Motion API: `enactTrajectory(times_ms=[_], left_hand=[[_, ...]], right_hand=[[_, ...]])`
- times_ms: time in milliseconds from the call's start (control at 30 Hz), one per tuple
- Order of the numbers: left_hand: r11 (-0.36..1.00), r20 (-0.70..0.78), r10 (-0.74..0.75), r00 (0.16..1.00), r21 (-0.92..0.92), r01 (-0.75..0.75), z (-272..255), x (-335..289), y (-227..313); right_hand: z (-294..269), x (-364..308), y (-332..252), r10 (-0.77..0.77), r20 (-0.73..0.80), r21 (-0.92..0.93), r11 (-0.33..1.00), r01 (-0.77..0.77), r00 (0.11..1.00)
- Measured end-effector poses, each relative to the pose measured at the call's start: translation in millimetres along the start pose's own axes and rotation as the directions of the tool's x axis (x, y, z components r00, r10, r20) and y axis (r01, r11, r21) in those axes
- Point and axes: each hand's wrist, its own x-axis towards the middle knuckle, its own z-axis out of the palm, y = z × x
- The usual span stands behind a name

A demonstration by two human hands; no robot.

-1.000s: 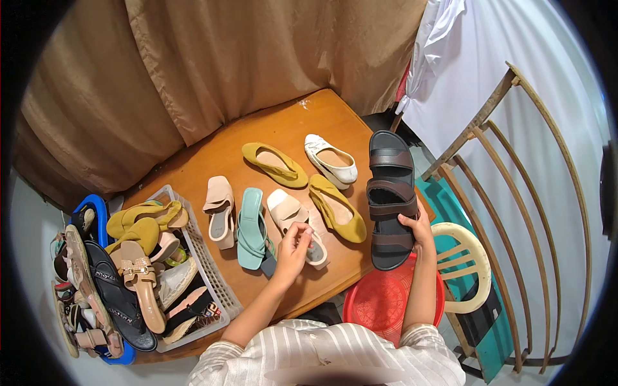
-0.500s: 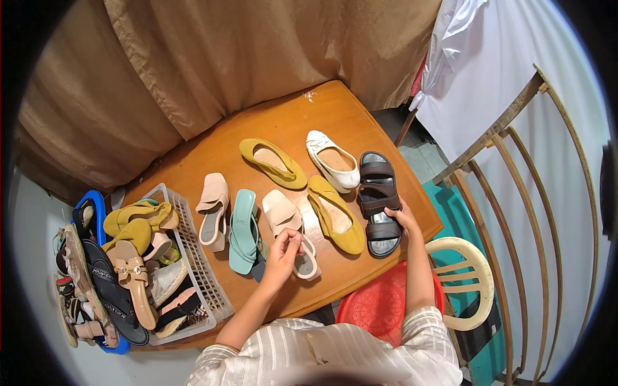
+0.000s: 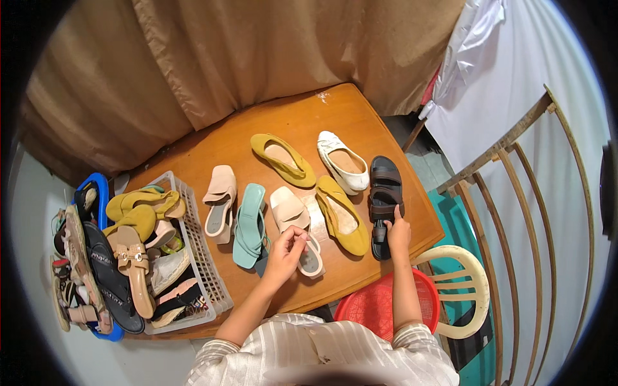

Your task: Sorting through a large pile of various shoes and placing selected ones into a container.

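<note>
My right hand [image 3: 398, 235] grips the dark brown strappy slide sandal [image 3: 383, 197] at the table's right edge, thumb on its inner side and a finger stretched along the straps. The sandal looks slightly tipped. My left hand [image 3: 288, 255] is closed with fingertips pinched, nothing visible in them, above the heel end of a cream block-heeled mule [image 3: 288, 207]. Left of it are a mint-green thong sandal [image 3: 250, 222] and a second beige mule [image 3: 221, 193]. Two mustard flats, one nearer [image 3: 343, 219] and one farther [image 3: 281, 161], lie beside a white flat [image 3: 343, 161].
A white plastic basket [image 3: 205, 257] full of shoes stands at the table's left, beside a blue container [image 3: 96, 183] with more footwear. Near my right arm are a red plastic basket [image 3: 386, 309] and a cream plastic chair [image 3: 473, 289]. A wooden rack [image 3: 496, 154] rises at right.
My right hand has shifted from the outer side of the brown sandal onto its straps, and the sandal has tipped a little. My left hand stays pinched above the cream mule.
</note>
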Motion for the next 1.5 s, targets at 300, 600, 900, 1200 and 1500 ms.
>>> enactTrajectory(times_ms=[300, 600, 900, 1200, 1500], left_hand=[[0.993, -0.171, 0.109, 0.979, -0.029, -0.116, -44.6, -39.5, 27.6], [0.976, -0.433, 0.202, 0.879, 0.012, -0.218, -134.6, -128.3, 61.6], [0.949, -0.659, 0.313, 0.684, 0.201, -0.242, -237.3, -243.5, 87.1], [0.945, -0.690, 0.326, 0.646, 0.239, -0.222, -306.9, -309.2, 82.2], [0.951, -0.607, 0.287, 0.741, 0.274, -0.144, -336.8, -326.6, 74.7]], right_hand=[[-11.8, -3.2, -26.2, -0.088, 0.011, -0.033, 0.996, 0.088, 0.996], [-71.3, -110.1, -224.3, -0.401, -0.265, 0.492, 0.725, 0.481, 0.877], [-28.2, -234.1, -358.4, -0.719, -0.123, 0.710, 0.418, 0.567, 0.684], [41.1, -348.0, -438.0, -0.834, 0.204, 0.783, 0.454, 0.426, 0.513], [110.2, -378.5, -474.2, -0.843, 0.114, 0.846, 0.359, 0.393, 0.526]])
